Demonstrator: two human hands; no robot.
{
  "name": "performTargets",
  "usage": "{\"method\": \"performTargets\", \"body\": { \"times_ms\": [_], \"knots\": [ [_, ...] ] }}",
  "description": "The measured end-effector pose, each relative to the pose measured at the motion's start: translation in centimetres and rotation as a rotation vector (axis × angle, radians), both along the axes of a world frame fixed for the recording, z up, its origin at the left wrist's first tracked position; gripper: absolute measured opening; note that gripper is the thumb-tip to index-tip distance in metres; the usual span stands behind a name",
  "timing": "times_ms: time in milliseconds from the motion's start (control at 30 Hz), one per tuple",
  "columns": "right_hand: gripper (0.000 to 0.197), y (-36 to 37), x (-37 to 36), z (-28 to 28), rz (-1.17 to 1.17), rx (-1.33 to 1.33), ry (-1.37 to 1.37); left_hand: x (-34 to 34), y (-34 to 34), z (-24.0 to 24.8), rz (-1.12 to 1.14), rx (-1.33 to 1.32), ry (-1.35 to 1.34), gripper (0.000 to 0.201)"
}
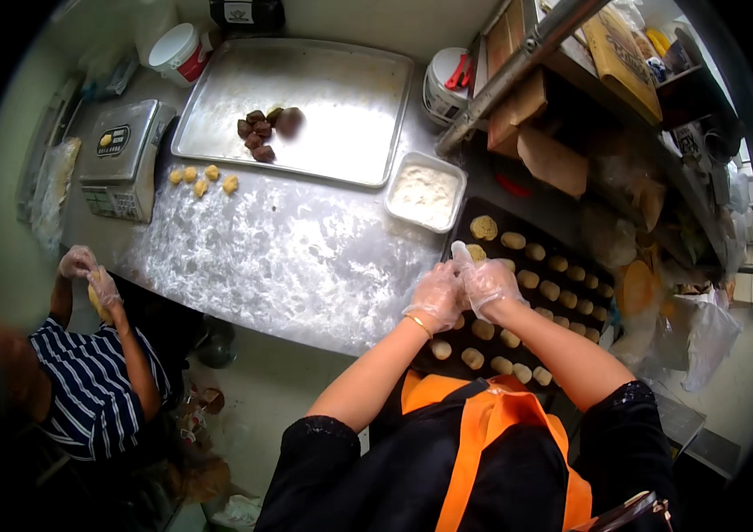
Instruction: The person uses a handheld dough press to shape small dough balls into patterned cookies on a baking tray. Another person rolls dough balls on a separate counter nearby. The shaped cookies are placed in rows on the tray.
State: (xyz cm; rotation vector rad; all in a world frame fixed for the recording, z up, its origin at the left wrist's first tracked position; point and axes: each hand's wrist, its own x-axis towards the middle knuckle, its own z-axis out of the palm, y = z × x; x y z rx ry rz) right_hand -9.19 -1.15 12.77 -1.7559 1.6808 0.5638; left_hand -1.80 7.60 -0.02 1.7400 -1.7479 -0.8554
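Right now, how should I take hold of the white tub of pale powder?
I'd grip the white tub by its near rim, coming from the wearer's side over the dusted table. It stands upright and open, with a rim to pinch. The metal tray crowds its left and the dark tray its right, so the near side looks easiest.

Fairly bright indoor lt; sheen on metal tray (332,89); dk brn ball (288,122) blurry; fisheye bend, blk corners.
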Motion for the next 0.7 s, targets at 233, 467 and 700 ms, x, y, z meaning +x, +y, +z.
{"method": "performTargets", "body": {
  "times_ms": [233, 467, 700],
  "knots": [
    [0.048, 0.2, -1.6, -2.4, 0.594, -0.162, 0.055, -0.9, 0.1, -0.2, 0.082, 0.074, 0.069, 0.037],
    [0.047, 1.4, -2.4, -3.6, 0.572, -0.222, 0.075, -0.8, 0.4, -0.6, -0.106, 0.169, 0.037, 0.033],
    [0.085, 0.7, -1.9, -2.2, 0.208, -0.157, -0.105, -0.6, -0.1, 0.9, 0.010, 0.149, 0.079, 0.048]
  ]
}}
